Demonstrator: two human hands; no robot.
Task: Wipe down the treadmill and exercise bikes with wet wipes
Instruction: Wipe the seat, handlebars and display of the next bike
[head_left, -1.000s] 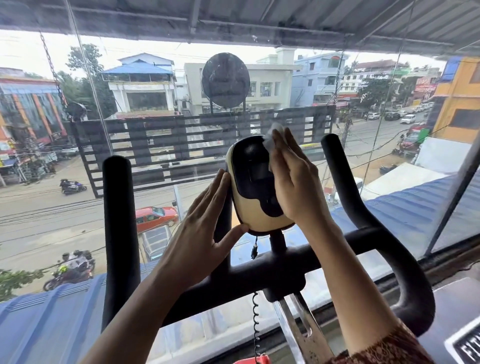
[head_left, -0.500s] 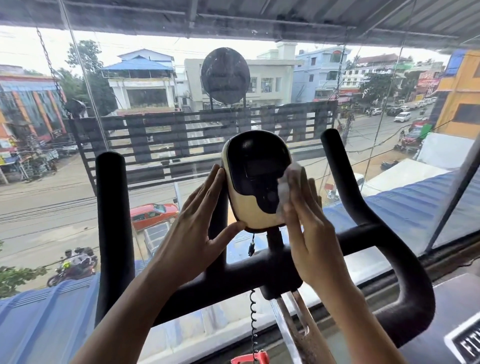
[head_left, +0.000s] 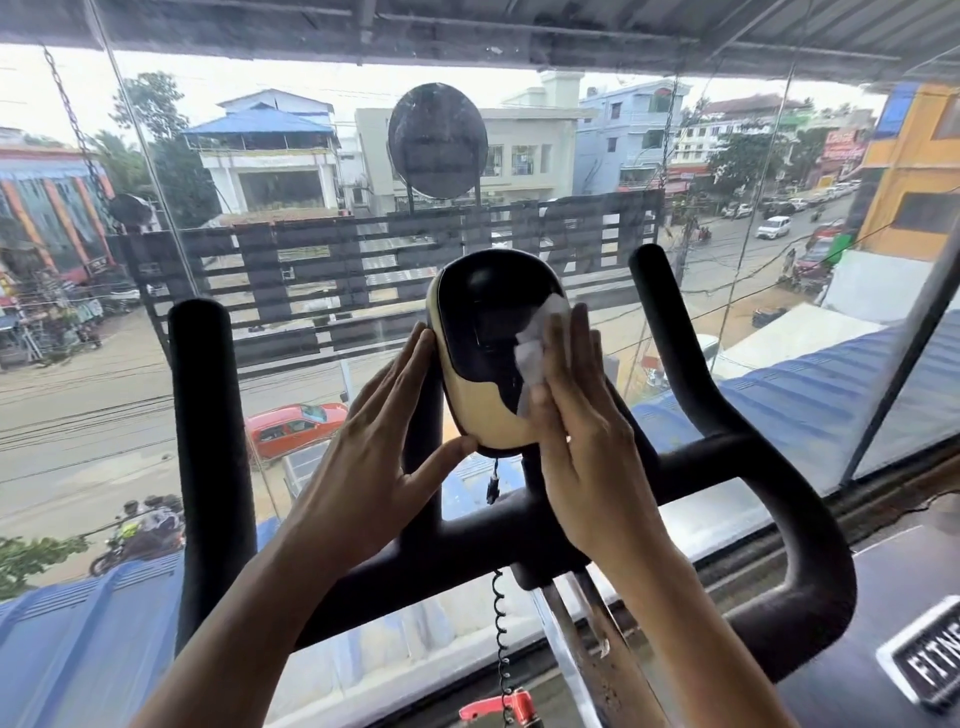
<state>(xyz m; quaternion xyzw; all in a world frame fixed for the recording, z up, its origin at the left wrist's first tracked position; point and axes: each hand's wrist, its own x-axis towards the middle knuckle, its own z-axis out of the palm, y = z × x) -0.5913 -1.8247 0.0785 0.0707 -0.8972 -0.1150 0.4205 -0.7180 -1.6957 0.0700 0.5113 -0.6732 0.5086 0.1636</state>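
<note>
Head view: the right hand (head_left: 587, 447), fingers straight, presses a white wet wipe (head_left: 535, 348) flat against the right side of the bike console (head_left: 483, 322). The left hand (head_left: 374, 467), flat-fingered and gripping nothing, braces the console's left edge above the handlebar (head_left: 208, 415).

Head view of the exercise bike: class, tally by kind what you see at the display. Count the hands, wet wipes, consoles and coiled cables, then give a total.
Hands: 2, left hand and right hand
Wet wipe: 1
Console: 1
Coiled cable: 1
Total: 5
</note>
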